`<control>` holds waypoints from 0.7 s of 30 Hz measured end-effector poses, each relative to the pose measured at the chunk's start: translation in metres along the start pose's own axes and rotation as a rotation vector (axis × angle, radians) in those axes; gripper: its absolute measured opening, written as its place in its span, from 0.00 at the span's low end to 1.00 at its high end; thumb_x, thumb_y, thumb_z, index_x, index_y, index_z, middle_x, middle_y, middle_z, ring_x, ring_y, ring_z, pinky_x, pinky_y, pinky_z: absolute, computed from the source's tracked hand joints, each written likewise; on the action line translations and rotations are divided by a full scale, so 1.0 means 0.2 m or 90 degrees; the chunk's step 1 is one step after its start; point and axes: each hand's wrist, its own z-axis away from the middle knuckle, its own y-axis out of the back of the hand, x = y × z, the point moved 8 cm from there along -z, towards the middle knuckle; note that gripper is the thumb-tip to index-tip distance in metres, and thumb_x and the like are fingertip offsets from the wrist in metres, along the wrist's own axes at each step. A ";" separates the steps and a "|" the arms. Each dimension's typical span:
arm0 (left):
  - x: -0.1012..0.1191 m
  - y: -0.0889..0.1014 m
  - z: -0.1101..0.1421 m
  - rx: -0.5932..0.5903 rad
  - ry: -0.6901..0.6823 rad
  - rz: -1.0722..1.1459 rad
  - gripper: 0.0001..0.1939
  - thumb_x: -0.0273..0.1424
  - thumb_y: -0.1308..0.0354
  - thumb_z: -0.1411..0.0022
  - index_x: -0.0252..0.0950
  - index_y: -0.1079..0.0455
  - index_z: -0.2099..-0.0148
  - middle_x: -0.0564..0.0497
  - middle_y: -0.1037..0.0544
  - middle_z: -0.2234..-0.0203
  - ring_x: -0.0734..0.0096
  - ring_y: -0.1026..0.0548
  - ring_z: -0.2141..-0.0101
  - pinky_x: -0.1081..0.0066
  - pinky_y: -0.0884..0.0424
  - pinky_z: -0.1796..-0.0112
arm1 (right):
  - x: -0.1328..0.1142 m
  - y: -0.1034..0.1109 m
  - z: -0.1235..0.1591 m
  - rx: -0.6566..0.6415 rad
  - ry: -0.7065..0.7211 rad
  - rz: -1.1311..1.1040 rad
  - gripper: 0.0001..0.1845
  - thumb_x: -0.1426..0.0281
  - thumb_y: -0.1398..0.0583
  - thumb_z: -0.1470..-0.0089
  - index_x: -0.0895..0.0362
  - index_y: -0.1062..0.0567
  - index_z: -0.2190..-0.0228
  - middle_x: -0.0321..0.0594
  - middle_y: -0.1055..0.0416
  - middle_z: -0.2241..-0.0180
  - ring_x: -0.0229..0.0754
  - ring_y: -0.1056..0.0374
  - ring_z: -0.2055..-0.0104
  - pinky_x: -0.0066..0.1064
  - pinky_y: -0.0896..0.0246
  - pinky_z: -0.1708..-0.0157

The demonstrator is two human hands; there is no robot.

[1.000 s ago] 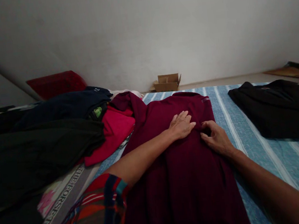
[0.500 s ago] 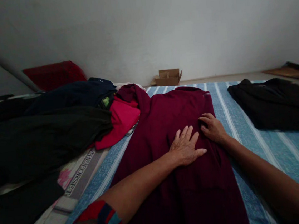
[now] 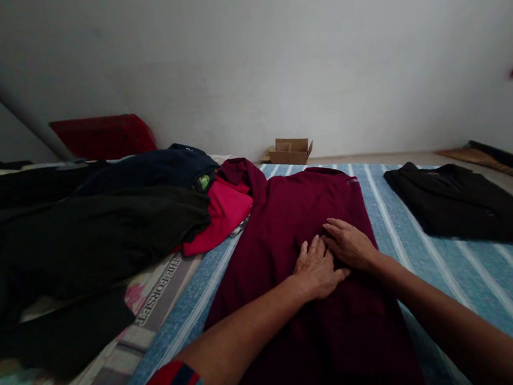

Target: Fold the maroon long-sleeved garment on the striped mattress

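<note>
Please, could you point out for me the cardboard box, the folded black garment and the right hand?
Cardboard box (image 3: 290, 156): head view, on its front side.
Folded black garment (image 3: 464, 203): head view, on the middle of its cloth.
Right hand (image 3: 349, 245): head view, on the back of the hand.

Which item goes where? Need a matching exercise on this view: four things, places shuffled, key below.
Things:
1. Maroon top
2. Black garment
3. Box
4. Pink cloth

Places:
A. Beyond the far edge of the striped sheet, near the wall
B. Under the left hand and the right hand
C. At the left, partly covered by dark clothes
D. Lying on the right part of the striped sheet

Pairs: 1-B, 2-D, 3-A, 4-C
</note>
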 end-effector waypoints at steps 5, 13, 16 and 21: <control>-0.04 0.01 0.05 -0.009 -0.049 0.021 0.35 0.46 0.59 0.37 0.27 0.53 0.36 0.37 0.53 0.36 0.57 0.58 0.37 0.54 0.58 0.41 | -0.03 -0.09 0.04 -0.065 -0.005 0.023 0.24 0.63 0.57 0.38 0.62 0.33 0.49 0.52 0.41 0.44 0.48 0.49 0.40 0.40 0.50 0.44; -0.14 0.22 0.25 0.092 -0.032 0.008 0.21 0.34 0.54 0.38 0.30 0.37 0.46 0.39 0.43 0.39 0.62 0.47 0.40 0.63 0.48 0.42 | -0.24 0.04 0.13 -0.080 0.001 0.022 0.29 0.55 0.55 0.39 0.60 0.37 0.45 0.52 0.44 0.42 0.51 0.51 0.39 0.43 0.54 0.43; -0.29 0.28 0.40 0.136 0.067 -0.028 0.20 0.32 0.53 0.39 0.31 0.37 0.46 0.39 0.43 0.40 0.61 0.46 0.40 0.61 0.47 0.43 | -0.37 0.01 0.23 -0.122 0.033 -0.020 0.35 0.49 0.55 0.42 0.59 0.40 0.43 0.53 0.50 0.39 0.53 0.56 0.37 0.46 0.58 0.41; -0.50 0.21 0.62 0.100 0.189 -0.070 0.23 0.33 0.52 0.40 0.30 0.40 0.43 0.38 0.44 0.39 0.57 0.48 0.39 0.56 0.48 0.43 | -0.40 -0.09 0.32 -0.196 0.017 -0.041 0.39 0.44 0.57 0.44 0.54 0.45 0.40 0.50 0.56 0.37 0.53 0.63 0.35 0.47 0.64 0.40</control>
